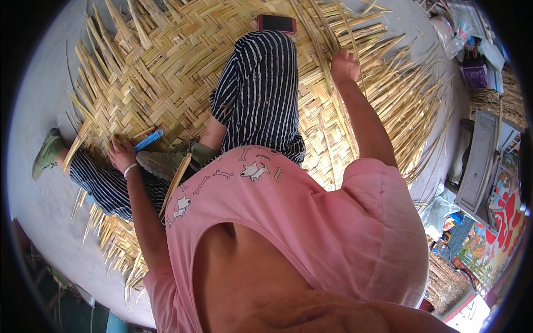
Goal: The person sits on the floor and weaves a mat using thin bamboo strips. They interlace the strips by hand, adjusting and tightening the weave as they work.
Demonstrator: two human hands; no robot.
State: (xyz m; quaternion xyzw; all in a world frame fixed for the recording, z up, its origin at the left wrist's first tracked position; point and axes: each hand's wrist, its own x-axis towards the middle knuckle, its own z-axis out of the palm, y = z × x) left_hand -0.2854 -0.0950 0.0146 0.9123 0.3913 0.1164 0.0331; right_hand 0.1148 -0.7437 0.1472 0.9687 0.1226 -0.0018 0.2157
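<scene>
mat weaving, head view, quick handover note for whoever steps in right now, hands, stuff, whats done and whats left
Left hand: resting on the woven mat near its left edge, beside a blue-handled tool; whether it grips anything is unclear.
Right hand: reaching out, fingers among the loose strips on the right side.
Done: the centre and left of the mat are woven in a herringbone pattern.
Left: the strips fanning out at the right and lower left edges are still unwoven.
A red phone lies on the mat at the far side.

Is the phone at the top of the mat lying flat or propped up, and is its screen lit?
Lying flat: the phone rests face-up on the woven mat, past the striped knee. Its screen looks dark, not lit.
</scene>
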